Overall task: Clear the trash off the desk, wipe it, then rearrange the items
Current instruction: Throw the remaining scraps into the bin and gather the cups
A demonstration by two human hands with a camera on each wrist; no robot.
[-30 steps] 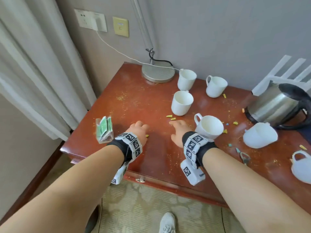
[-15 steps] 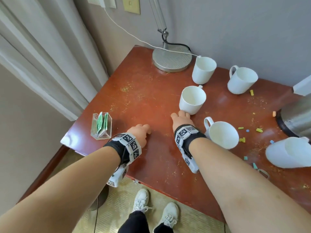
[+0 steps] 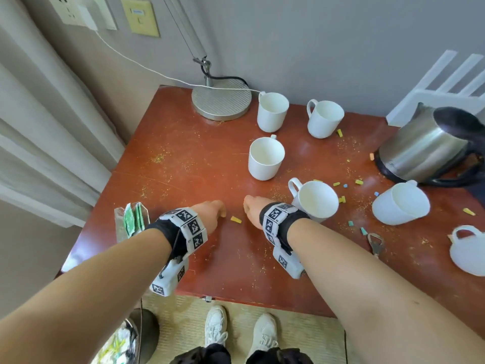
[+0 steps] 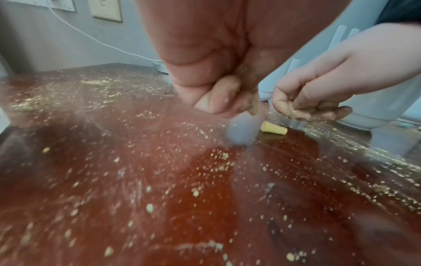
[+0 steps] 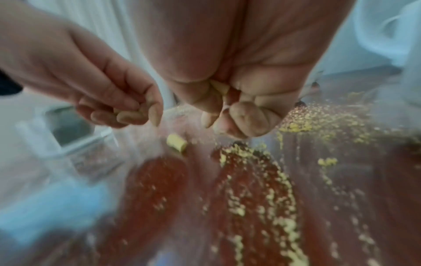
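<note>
The red-brown desk (image 3: 183, 166) is strewn with yellow crumbs and small coloured scraps (image 3: 358, 182). My left hand (image 3: 212, 210) and right hand (image 3: 252, 208) hover side by side near the front middle, both with fingers curled. One yellow scrap (image 3: 235, 219) lies on the desk between them, touched by neither. In the right wrist view a pale yellow scrap (image 5: 219, 87) sits tucked inside the right hand (image 5: 227, 115). In the left wrist view the left hand (image 4: 227, 100) has its thumb pressed to its curled fingers, and I see nothing in it.
Several white mugs stand behind the hands, the nearest (image 3: 317, 200) by my right wrist. A steel kettle (image 3: 425, 151), a tipped white cup (image 3: 399, 203) and a bottle opener (image 3: 375, 243) are at right. A teabag holder (image 3: 131, 219) sits front left, a lamp base (image 3: 221, 102) at the back.
My right hand reached forward to two yellow scraps near the middle mug, then drew back; those scraps are gone from the desk. The left hand has hardly moved.
</note>
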